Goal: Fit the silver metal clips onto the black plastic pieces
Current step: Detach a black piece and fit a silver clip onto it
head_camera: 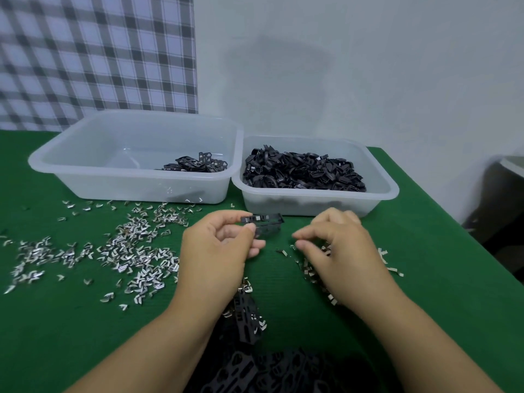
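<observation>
Black slotted plastic piece [266, 226] in left hand [215, 251]

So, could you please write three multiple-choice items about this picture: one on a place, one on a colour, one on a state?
1. Which tub holds the bigger heap of black pieces?
A) the left one B) the right one C) both hold the same

2. What colour is the table cover?
A) red B) white C) green

3. What does the left hand do?
A) pinches a black plastic piece B) lies flat on the table C) lifts a tub

Key:
1 B: the right tub is heaped, while the left tub holds only a few.
2 C: green shows all around the silver clips.
3 A: its fingers curl round the piece.
</observation>
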`<action>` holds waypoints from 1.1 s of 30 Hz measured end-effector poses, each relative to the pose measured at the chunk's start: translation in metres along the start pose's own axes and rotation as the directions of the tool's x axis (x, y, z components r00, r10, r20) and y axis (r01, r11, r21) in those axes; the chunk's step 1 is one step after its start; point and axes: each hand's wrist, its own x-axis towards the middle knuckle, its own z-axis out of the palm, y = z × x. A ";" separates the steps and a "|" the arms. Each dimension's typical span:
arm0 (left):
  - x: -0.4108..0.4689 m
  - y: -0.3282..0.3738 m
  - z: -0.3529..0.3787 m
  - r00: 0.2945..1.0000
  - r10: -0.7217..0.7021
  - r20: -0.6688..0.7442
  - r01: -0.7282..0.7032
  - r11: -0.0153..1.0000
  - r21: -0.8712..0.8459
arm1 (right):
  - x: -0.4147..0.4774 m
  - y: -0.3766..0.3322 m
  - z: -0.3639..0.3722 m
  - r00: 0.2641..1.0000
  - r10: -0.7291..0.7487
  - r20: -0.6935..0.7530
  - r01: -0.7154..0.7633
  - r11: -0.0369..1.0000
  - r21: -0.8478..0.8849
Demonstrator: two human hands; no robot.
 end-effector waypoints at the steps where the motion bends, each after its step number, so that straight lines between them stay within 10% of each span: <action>1: 0.000 0.000 0.001 1.000 0.002 0.003 -0.002 1.000 0.007 | -0.001 0.000 0.003 0.999 -0.009 0.037 0.011 0.998 -0.059; 13: 0.000 -0.004 0.000 0.999 0.032 -0.028 -0.029 0.996 0.089 | 0.001 -0.011 0.015 0.989 -0.038 0.146 0.065 0.981 -0.183; 20: -0.002 -0.008 -0.001 0.994 0.068 0.081 -0.093 0.924 0.370 | -0.008 -0.010 0.003 0.994 -0.085 -0.062 0.088 0.996 0.034; 33: -0.005 -0.003 0.002 0.960 0.139 0.245 -0.229 0.892 0.391 | -0.010 -0.014 0.002 0.955 -0.237 -0.179 0.251 0.966 0.065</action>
